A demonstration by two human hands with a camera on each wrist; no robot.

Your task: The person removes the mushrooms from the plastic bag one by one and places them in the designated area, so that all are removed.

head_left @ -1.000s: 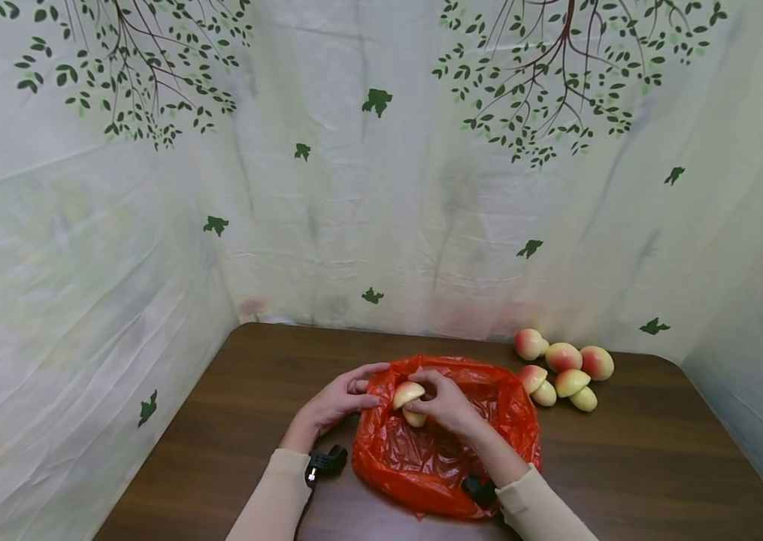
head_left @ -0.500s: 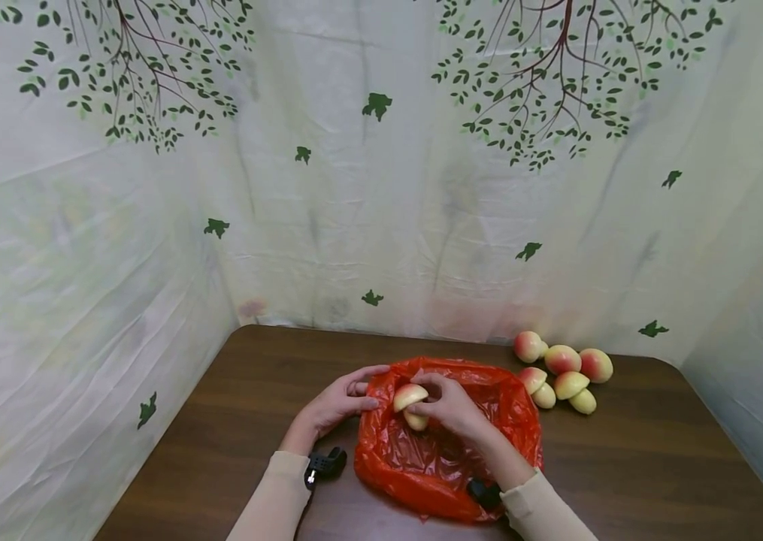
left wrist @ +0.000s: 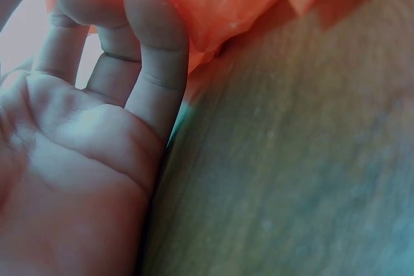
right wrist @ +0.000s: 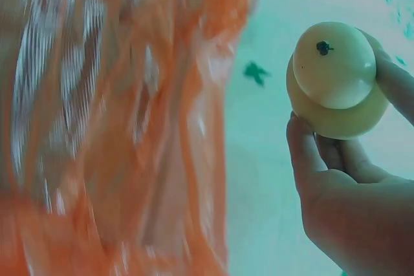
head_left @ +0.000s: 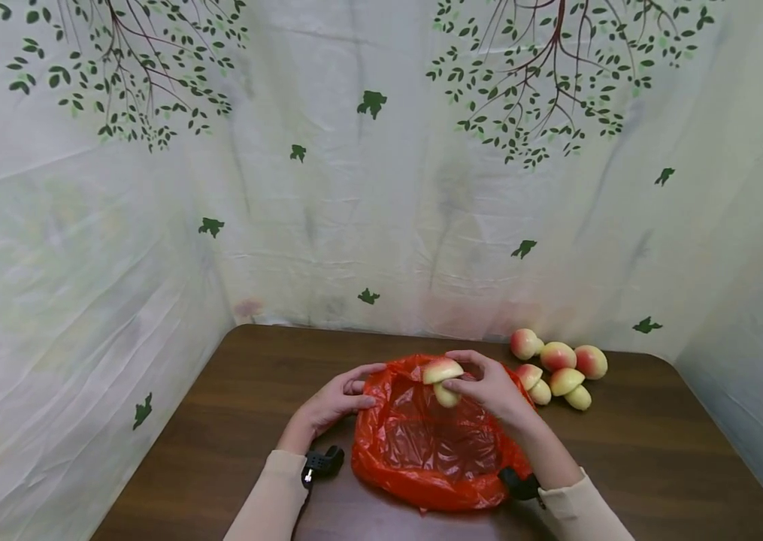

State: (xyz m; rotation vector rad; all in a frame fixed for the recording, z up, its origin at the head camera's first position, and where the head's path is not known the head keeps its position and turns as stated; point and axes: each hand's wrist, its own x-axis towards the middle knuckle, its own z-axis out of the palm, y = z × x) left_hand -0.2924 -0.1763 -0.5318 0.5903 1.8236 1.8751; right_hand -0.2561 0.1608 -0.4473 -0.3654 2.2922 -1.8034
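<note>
A toy mushroom (head_left: pixel 442 370) with a pink-and-cream cap is gripped between the thumb and fingers of my right hand (head_left: pixel 492 387), above the far part of the bag's opening. The right wrist view shows the mushroom's pale underside and stem end (right wrist: pixel 334 66), fingers round its cap. Spread open on the table, the red plastic bag (head_left: pixel 415 492) has its left rim pinched by my left hand (head_left: pixel 330 404). Curled fingers of that hand (left wrist: pixel 97 127) meet the bag (left wrist: pixel 226 4) in the left wrist view; the thumb's contact is hidden there.
Several more toy mushrooms (head_left: pixel 558 356) lie grouped at the back right of the brown wooden table (head_left: pixel 273 357), just beyond the bag. A leaf-printed white cloth (head_left: pixel 327 225) hangs behind and along the sides. Each wrist wears a black camera (head_left: pixel 322 463).
My right hand has lifted the mushroom up and to the right, from inside the bag's left side to over its far middle. The left hand stays at the rim.
</note>
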